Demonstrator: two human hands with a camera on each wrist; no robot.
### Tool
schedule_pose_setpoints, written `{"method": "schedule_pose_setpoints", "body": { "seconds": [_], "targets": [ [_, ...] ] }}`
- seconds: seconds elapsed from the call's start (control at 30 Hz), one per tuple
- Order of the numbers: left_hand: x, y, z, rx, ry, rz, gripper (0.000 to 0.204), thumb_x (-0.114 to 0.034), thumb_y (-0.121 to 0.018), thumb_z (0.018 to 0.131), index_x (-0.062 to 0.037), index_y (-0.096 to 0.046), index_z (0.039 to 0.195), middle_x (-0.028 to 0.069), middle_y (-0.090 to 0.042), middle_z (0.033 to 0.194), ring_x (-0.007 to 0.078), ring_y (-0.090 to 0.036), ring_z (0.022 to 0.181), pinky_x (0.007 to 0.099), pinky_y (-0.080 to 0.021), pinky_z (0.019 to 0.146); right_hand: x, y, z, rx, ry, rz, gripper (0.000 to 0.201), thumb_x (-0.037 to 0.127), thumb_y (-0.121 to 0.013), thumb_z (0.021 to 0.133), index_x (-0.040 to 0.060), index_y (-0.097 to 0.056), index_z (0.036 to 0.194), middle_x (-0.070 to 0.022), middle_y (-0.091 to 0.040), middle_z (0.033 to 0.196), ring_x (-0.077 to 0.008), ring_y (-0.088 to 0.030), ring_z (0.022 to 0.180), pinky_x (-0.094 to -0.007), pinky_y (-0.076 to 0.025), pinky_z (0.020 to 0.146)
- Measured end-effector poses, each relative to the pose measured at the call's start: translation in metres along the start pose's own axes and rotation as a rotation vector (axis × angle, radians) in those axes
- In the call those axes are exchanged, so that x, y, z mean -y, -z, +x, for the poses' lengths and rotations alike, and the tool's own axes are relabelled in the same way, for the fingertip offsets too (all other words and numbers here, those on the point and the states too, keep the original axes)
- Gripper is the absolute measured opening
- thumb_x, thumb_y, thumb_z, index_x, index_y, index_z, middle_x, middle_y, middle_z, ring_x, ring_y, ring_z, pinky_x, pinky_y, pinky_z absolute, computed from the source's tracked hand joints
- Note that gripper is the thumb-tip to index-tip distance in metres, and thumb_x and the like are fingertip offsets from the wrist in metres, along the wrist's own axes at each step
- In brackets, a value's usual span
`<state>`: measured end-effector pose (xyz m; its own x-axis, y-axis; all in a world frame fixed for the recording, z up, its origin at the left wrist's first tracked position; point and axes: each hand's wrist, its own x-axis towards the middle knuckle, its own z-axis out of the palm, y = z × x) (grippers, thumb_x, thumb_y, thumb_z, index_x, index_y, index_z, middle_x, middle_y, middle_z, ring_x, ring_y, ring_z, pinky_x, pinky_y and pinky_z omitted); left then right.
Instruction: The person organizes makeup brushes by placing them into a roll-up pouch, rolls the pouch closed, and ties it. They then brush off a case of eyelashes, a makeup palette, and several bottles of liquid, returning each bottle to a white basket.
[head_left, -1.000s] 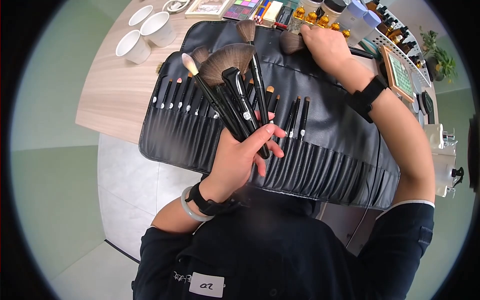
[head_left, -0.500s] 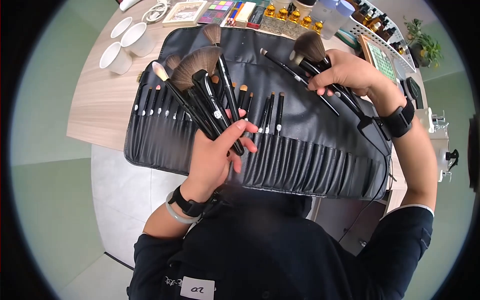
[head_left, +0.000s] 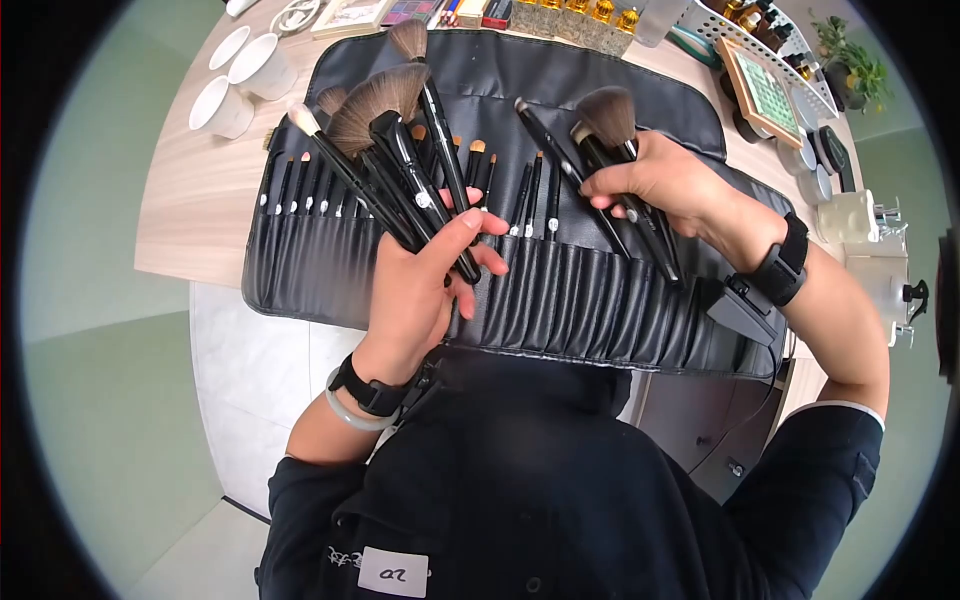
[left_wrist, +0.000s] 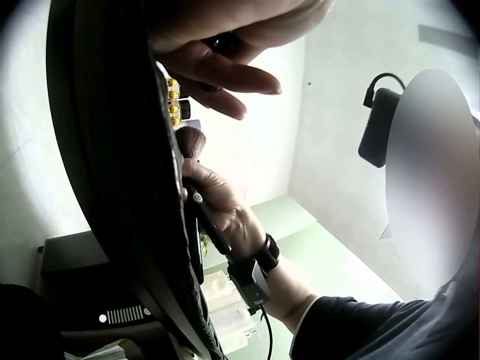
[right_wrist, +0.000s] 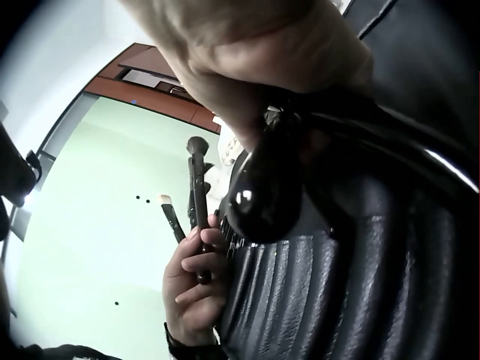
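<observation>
In the head view, a brush bunch (head_left: 375, 110) is gripped by the left hand (head_left: 408, 290) above the brush roll (head_left: 480, 70), and further brushes (head_left: 607, 115) are held by the right hand (head_left: 675, 182). In the left wrist view, bristles (left_wrist: 192, 141) are seen clear of the fingers; contact should be confined to handles. In the right wrist view, handles are seen near the pockets (right_wrist: 296, 292), where snagging should be avoided.

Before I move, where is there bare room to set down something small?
Bare: the table between its left edge, the cups and the roll; also the roll's far part, between the brushes in the left hand and right hand. Crowded: behind the roll, by bottles, and right of it, by the frame and jars.
</observation>
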<state>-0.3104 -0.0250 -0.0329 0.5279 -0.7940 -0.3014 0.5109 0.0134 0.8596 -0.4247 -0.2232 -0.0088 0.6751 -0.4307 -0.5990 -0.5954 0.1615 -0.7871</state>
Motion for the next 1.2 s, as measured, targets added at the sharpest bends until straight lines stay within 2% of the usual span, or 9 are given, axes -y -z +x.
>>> {"method": "schedule_pose_setpoints", "body": {
  "seconds": [0.13, 0.53, 0.67, 0.73, 0.77, 0.9, 1.0, 1.1, 1.2],
  "targets": [
    [0.000, 0.001, 0.001, 0.009, -0.011, -0.007, 0.028, -0.014, -0.056, 0.082, 0.0034, -0.049, 0.104, 0.0135, -0.059, 0.084, 0.0174, -0.060, 0.060, 0.0185, -0.035, 0.030, 0.000, -0.003, 0.005, -0.098, 0.088, 0.080, 0.008, 0.003, -0.061, 0.073, -0.0025, -0.058, 0.078, -0.0067, -0.060, 0.067, -0.0089, -0.055, 0.056, -0.0178, -0.045, 0.051],
    [0.000, 0.003, 0.002, 0.021, 0.002, -0.035, 0.026, -0.013, -0.055, 0.083, 0.0026, -0.049, 0.104, 0.0136, -0.060, 0.084, 0.0173, -0.061, 0.061, 0.0186, -0.036, 0.030, -0.005, -0.017, -0.001, -0.015, 0.037, 0.110, 0.009, 0.002, -0.059, 0.076, -0.0038, -0.057, 0.082, -0.0091, -0.062, 0.070, -0.0117, -0.059, 0.061, -0.0206, -0.048, 0.056],
    [0.001, 0.004, 0.002, 0.028, -0.001, -0.034, 0.026, -0.012, -0.054, 0.083, 0.0027, -0.049, 0.104, 0.0138, -0.060, 0.084, 0.0175, -0.061, 0.061, 0.0188, -0.036, 0.029, 0.000, -0.014, -0.009, 0.000, -0.046, 0.032, 0.011, 0.001, -0.059, 0.075, -0.0048, -0.055, 0.084, -0.0117, -0.062, 0.072, -0.0141, -0.061, 0.061, -0.0218, -0.050, 0.055],
    [0.000, 0.003, 0.002, 0.024, -0.003, -0.032, 0.026, -0.012, -0.054, 0.083, 0.0029, -0.049, 0.104, 0.0137, -0.060, 0.084, 0.0175, -0.061, 0.061, 0.0188, -0.036, 0.029, 0.003, -0.007, -0.008, 0.082, -0.113, -0.170, 0.008, 0.006, -0.062, 0.069, -0.0013, -0.061, 0.074, -0.0077, -0.064, 0.066, -0.0104, -0.060, 0.054, -0.0194, -0.036, 0.044],
    [0.000, 0.003, 0.002, 0.022, -0.005, -0.030, 0.027, -0.012, -0.054, 0.083, 0.0031, -0.049, 0.104, 0.0137, -0.060, 0.083, 0.0176, -0.061, 0.061, 0.0188, -0.036, 0.029, 0.002, -0.002, -0.005, 0.097, -0.107, -0.182, 0.011, 0.006, -0.061, 0.071, -0.0018, -0.061, 0.079, -0.0083, -0.064, 0.067, -0.0105, -0.061, 0.054, -0.0168, -0.034, 0.042],
    [0.000, 0.002, 0.001, 0.021, -0.013, -0.026, 0.027, -0.013, -0.055, 0.083, 0.0036, -0.049, 0.104, 0.0137, -0.060, 0.083, 0.0177, -0.060, 0.060, 0.0188, -0.036, 0.029, 0.021, 0.007, 0.008, -0.042, 0.126, -0.202, 0.020, 0.001, -0.062, 0.071, -0.0077, -0.056, 0.087, -0.0114, -0.061, 0.071, -0.0134, -0.061, 0.055, -0.0205, -0.049, 0.048],
    [0.000, 0.001, 0.001, 0.021, -0.017, -0.002, 0.028, -0.014, -0.055, 0.083, 0.0038, -0.049, 0.104, 0.0138, -0.060, 0.083, 0.0177, -0.060, 0.060, 0.0188, -0.036, 0.029, 0.024, 0.009, 0.033, -0.161, 0.252, -0.462, 0.024, 0.011, -0.068, 0.069, -0.0061, -0.057, 0.083, -0.0111, -0.062, 0.067, -0.0123, -0.061, 0.053, -0.0207, -0.047, 0.048],
    [0.001, 0.001, 0.002, 0.015, -0.024, -0.004, 0.028, -0.014, -0.056, 0.083, 0.0038, -0.049, 0.104, 0.0138, -0.060, 0.083, 0.0177, -0.060, 0.060, 0.0186, -0.035, 0.029, 0.031, 0.004, 0.047, -0.184, 0.211, -0.660, 0.029, 0.008, -0.067, 0.071, -0.0039, -0.054, 0.094, -0.0059, -0.059, 0.072, -0.0083, -0.057, 0.053, -0.0194, -0.046, 0.047],
    [0.001, 0.001, 0.001, 0.001, -0.017, -0.029, 0.027, -0.013, -0.056, 0.083, 0.0035, -0.049, 0.103, 0.0137, -0.060, 0.083, 0.0176, -0.060, 0.060, 0.0185, -0.035, 0.029, 0.030, 0.003, 0.050, -0.182, 0.201, -0.636, 0.028, 0.007, -0.067, 0.071, -0.0041, -0.054, 0.093, -0.0063, -0.059, 0.072, -0.0088, -0.057, 0.054, -0.0199, -0.046, 0.047]
  ]
}}
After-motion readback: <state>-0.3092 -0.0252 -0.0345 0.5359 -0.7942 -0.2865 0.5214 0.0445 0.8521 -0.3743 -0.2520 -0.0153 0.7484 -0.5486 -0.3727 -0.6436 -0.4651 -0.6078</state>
